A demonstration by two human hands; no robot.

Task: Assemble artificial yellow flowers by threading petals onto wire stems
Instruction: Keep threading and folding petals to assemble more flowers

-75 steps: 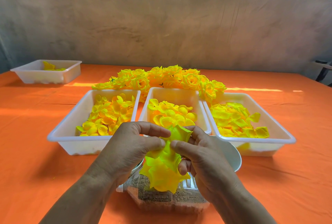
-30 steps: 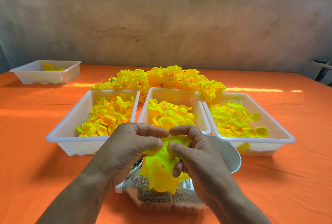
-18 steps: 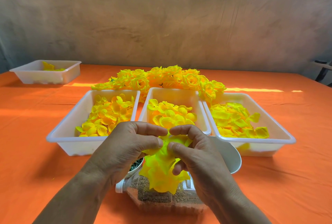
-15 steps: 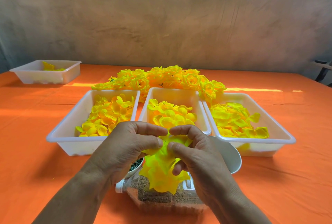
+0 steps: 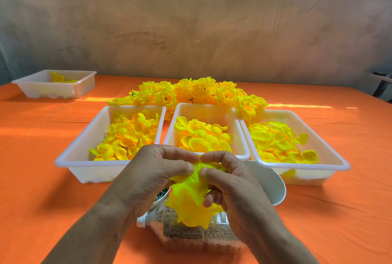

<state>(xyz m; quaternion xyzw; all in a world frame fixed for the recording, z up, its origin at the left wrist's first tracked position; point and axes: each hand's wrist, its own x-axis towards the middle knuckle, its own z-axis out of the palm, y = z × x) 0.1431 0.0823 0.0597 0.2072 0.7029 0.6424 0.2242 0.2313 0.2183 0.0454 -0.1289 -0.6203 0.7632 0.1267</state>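
My left hand (image 5: 148, 176) and my right hand (image 5: 235, 187) meet in front of me, fingertips touching. Between them they pinch a bunch of yellow fabric petals (image 5: 191, 202) that hangs down from the fingers. No wire stem shows; the hands and petals hide the middle. Three white trays lie side by side behind the hands: the left tray (image 5: 70, 157), the middle tray (image 5: 212, 108) and the right tray (image 5: 335, 157), each holding loose yellow petals. A heap of finished yellow flowers (image 5: 197, 92) lies behind the trays.
A clear plastic bottle (image 5: 191, 234) filled with brown grains lies under my hands. A small bowl of dark bits (image 5: 162, 196) and a white bowl (image 5: 273, 183) flank it. Another white tray (image 5: 57, 92) stands far left on the orange tablecloth (image 5: 339, 210).
My fingertips have closed over the top of the petal bunch, which sat higher between the hands before. The hands have stayed in place.
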